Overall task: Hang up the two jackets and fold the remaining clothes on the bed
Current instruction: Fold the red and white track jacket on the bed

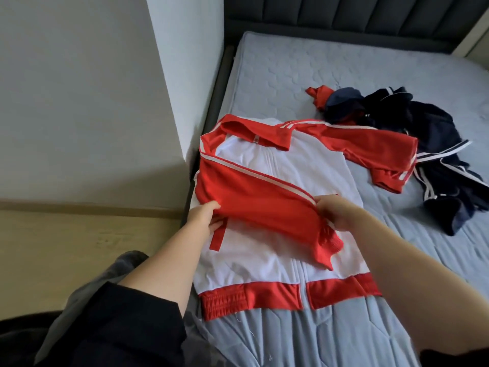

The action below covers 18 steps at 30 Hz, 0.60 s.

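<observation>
The bed (304, 75) fills the right of the view, its pale blue quilted mattress bare towards the dark padded headboard (344, 19), so plenty of flat surface is offered for laying garments out. A white wall (79, 88) runs along the left side, with a strip of wooden floor (66, 239) seen below it.

Spread face up near the left edge of the mattress is the red and white jacket (277, 242), zip closed, collar towards the headboard and red waistband nearest the viewer. It is laid flat, presumably so that its sleeves can be brought in neatly. One red sleeve (254, 197) is drawn slantwise across the white chest, its ribbed cuff (328, 242) hanging low on the right. The other sleeve (378, 154) is left stretched out to the right, its end touching the dark heap.

That heap, the pile of navy clothes (423, 139), is bunched further up and to the right, white stripes showing and a scrap of red poking out at the far end. It is judged to be untouched work.

Now the hands, well apart. The left hand (206, 218) is pinched on the lower edge of the crossed sleeve near the armpit; the right hand (336, 210) is clamped on the sleeve just above the cuff. The sleeve is thereby held taut between them, seemingly to be placed or smoothed without wrinkles.
</observation>
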Tool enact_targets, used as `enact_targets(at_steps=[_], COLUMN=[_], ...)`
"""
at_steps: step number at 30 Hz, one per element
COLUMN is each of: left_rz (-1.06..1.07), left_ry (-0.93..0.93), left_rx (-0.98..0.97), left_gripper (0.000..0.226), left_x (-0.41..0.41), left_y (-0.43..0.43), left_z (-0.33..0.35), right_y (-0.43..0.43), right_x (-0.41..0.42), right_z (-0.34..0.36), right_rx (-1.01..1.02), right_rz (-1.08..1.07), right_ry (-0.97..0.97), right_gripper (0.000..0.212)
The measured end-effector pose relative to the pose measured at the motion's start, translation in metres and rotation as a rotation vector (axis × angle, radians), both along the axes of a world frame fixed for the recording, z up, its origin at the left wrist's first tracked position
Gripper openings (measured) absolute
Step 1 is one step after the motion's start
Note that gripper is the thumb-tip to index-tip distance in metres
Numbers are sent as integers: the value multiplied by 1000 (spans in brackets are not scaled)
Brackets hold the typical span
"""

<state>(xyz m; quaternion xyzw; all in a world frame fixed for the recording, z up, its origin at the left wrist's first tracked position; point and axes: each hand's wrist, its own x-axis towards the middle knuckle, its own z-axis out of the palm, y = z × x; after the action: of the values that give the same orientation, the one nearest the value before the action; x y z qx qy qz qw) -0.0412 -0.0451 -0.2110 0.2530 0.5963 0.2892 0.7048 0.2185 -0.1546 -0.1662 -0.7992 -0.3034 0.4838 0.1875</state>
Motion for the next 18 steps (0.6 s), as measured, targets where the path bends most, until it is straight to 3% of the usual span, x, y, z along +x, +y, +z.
enact_targets(at_steps=[3, 9, 11, 14, 18], left_rz=[-36, -203, -181, -116, -49], left_ry=[-151, -121, -160, -214, -269], left_rx=[-81, -105, -109, -112, -118], left_gripper=[13, 9, 21, 32, 39], left_x=[3, 10, 9, 8, 6], left_y=[-7, -17, -15, -11, 0], left_z=[1, -1, -1, -1, -4], right_y=[-19, -36, -38, -26, 7], right_x=[6, 10, 12, -2, -32], right_z=[-9, -13, -18, -25, -29], right_rx=[-238, -378, -388, -207, 85], right_rz=[115, 338, 365, 254, 117], right_ry=[-378, -639, -779, -966, -837], right_gripper=[29, 41, 38, 31, 26])
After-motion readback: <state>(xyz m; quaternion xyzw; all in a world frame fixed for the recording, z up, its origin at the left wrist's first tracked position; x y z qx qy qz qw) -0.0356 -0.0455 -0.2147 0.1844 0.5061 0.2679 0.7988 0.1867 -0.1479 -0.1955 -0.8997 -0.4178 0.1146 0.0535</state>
